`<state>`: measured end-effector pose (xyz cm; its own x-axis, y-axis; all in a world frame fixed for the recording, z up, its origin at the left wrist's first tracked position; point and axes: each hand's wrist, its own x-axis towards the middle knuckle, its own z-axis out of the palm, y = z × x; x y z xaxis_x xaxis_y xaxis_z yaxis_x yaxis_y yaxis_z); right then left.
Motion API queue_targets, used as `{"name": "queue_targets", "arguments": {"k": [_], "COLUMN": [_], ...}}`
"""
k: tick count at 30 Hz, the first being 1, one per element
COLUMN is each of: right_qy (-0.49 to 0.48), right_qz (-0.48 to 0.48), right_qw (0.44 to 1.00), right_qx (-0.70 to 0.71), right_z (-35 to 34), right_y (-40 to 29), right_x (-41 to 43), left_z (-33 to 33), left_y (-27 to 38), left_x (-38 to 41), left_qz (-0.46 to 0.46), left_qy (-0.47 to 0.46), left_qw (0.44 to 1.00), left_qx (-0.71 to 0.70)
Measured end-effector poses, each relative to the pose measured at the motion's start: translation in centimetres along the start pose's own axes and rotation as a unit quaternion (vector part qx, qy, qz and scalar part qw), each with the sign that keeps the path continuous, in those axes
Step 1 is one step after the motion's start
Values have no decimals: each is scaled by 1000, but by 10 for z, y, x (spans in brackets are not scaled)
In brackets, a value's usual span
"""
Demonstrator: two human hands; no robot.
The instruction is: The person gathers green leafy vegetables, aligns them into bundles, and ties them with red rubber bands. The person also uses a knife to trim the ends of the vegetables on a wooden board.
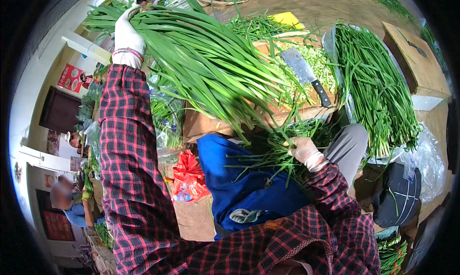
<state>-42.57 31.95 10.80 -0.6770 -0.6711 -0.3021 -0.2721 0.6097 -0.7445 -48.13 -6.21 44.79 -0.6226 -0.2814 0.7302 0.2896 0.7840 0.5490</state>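
A white knit glove covers my left hand (pixel 127 32), which is raised at the upper left and grips a large bunch of garlic chives (pixel 201 55) by its leafy end. The pale stem ends slant down to the right, over a wooden chopping board (pixel 205 120). Over my lap, my gloved right hand (pixel 303 149) is closed around some loose, thin leaves (pixel 266 156). A cleaver (pixel 300 68) with a black handle lies on chopped pale stems (pixel 323 57) on the board.
A plastic-lined container of chives (pixel 373 84) stands to the right, beside a wooden box (pixel 413 59). A black bundle (pixel 397 196) tied with string lies at the lower right. Left of my knee sits a red plastic bag (pixel 188 178). Another person (pixel 77 206) is at far left.
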Motion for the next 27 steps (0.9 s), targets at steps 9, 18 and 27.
{"name": "queue_targets", "arguments": {"k": [9, 18, 27], "right_qy": [193, 18, 347], "right_qz": [-283, -141, -221], "right_qw": [939, 980, 909], "right_qx": [40, 141, -68], "right_z": [-1, 25, 0], "right_y": [-56, -58, -141], "right_x": [65, 32, 43], "left_z": [7, -6, 58], "left_y": [-7, -30, 3], "left_x": [8, 42, 35], "left_qz": [54, 144, -169], "left_qy": [-56, -15, 13], "left_qw": [992, 940, 843], "left_qx": [98, 310, -511]}}
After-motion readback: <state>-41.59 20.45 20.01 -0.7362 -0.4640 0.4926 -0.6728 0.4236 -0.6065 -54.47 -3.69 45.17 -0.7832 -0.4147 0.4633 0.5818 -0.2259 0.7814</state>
